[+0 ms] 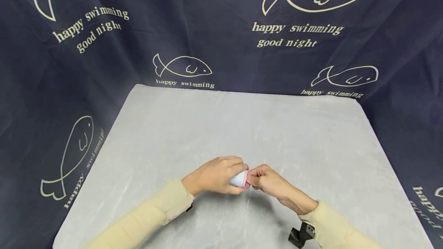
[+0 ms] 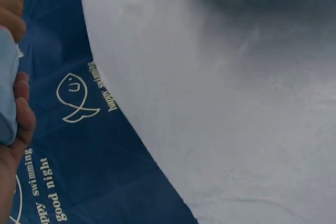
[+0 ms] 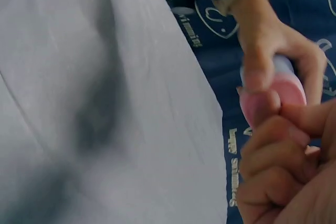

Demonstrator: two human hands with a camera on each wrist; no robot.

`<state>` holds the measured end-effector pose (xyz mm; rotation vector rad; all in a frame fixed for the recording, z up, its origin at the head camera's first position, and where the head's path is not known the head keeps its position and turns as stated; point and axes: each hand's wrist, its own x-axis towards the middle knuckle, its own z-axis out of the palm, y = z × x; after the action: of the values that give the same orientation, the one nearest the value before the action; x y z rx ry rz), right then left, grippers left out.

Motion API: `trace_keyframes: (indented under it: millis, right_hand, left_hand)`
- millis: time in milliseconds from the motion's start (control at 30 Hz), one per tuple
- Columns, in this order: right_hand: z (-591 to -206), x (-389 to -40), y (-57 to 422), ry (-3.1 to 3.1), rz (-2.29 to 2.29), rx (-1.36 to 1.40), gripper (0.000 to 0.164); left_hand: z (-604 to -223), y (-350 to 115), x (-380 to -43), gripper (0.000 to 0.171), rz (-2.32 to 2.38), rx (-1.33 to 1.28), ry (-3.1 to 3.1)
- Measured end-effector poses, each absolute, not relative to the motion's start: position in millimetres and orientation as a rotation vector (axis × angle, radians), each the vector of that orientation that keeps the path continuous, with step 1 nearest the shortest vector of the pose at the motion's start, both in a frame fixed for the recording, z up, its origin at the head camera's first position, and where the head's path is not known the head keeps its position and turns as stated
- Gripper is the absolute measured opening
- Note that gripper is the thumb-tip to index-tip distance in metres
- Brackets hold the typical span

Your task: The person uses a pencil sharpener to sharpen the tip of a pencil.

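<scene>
Above the table, both hands meet at a small light-blue, rounded object with a pink end. My left hand grips its blue body from the left, fingers over the far side and thumb along the near side. From the right, my right hand pinches at the pink end with thumb and forefinger, its other fingers curled in. In the left wrist view only part of the blue body shows at the left edge. The fingers hide much of the object, and I cannot tell its kind.
A pale grey cloth covers the table. Dark blue curtains with white fish drawings and lettering hang behind it and at both sides. A black device is strapped at the right wrist, below a cream sleeve.
</scene>
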<state>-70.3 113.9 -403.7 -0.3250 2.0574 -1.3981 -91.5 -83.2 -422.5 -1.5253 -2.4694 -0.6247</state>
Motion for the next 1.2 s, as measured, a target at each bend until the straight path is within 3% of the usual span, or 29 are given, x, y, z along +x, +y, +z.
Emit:
trace_keyframes:
  millis: [200, 367, 600, 833, 1000, 1200]
  right_hand:
    - [-410, -74, 117, 2.329, -1.241, -0.521, 0.019]
    - [-421, -70, 111, 2.963, -0.904, -0.884, 0.004]
    - [-431, -75, 109, 3.429, -0.531, -1.53, 0.033]
    - [-424, -75, 107, 3.521, -0.257, -2.007, 0.028]
    - [-423, -66, 106, 3.412, -0.455, -1.737, 0.029]
    - [-415, -62, 116, 2.572, -1.204, -0.882, 0.019]
  left_hand:
    - [-426, -84, -92, 0.04, -0.536, -1.439, -2.486]
    - [-420, -87, -96, 0.045, -0.669, -1.279, -2.671]
    - [-411, -92, -104, 0.034, -1.363, -1.056, -2.916]
    - [-409, -96, -106, 0.017, -2.006, -1.103, -2.915]
    - [-412, -90, -100, 0.018, -1.812, -1.143, -2.896]
    - [-412, -82, -89, 0.033, -0.786, -1.425, -2.669]
